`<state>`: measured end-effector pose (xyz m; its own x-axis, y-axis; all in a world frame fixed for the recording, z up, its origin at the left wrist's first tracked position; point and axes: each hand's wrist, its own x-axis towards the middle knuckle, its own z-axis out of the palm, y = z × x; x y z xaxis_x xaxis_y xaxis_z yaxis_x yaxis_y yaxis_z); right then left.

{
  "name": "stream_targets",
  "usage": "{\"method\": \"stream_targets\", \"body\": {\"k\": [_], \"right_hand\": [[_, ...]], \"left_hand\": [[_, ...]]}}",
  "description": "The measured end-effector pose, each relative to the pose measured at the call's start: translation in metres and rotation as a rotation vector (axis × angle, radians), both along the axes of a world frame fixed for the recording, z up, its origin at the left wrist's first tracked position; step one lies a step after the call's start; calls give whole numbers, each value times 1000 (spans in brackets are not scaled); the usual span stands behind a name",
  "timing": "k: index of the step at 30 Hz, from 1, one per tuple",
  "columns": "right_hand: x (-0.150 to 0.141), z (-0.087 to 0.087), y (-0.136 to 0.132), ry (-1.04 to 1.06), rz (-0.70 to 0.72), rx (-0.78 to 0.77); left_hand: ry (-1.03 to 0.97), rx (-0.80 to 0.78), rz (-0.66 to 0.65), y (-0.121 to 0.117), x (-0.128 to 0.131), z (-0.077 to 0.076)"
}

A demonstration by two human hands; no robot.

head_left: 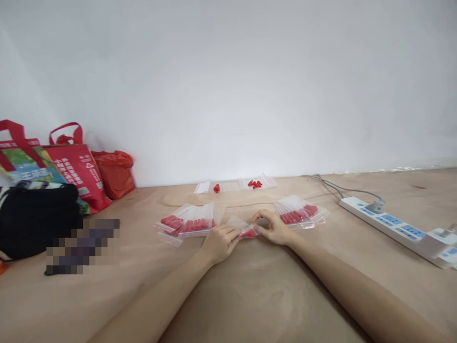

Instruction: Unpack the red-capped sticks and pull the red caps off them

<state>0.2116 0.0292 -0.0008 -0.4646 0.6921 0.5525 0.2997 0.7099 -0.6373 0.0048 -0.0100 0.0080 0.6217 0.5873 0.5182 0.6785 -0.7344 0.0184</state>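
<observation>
Both my hands meet over a small clear zip bag (246,229) with red capsules inside, lying on the wooden tabletop (250,286). My left hand (219,242) pinches the bag's left end with curled fingers. My right hand (273,227) pinches its right end, thumb and fingers pressed together. Left of my hands lies a pile of filled clear bags (187,223) with red capsules. Another pile of filled bags (299,213) sits to the right. Farther back, empty clear bags (228,186) lie by the wall with loose red capsules (254,184) and one single capsule (216,188).
A white power strip (396,227) with blue sockets and a grey cable lies at the right. At the left stand red shopping bags (76,164), a red plastic bag (114,172) and a black bag (34,219). A white wall closes the back.
</observation>
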Motion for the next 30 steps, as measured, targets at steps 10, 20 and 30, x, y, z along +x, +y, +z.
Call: {"method": "stream_targets", "body": {"k": [10,20,30], "right_hand": [[2,-3,3,-27,162,-97],[-2,-3,1,-178,-11,-1],[-1,2,-5,-383,6,26]], "left_hand": [[-51,-293,-142,-13,0,6],[-148,-408,19,-20,1,2],[-150,-410,118,-28,-17,3]]}}
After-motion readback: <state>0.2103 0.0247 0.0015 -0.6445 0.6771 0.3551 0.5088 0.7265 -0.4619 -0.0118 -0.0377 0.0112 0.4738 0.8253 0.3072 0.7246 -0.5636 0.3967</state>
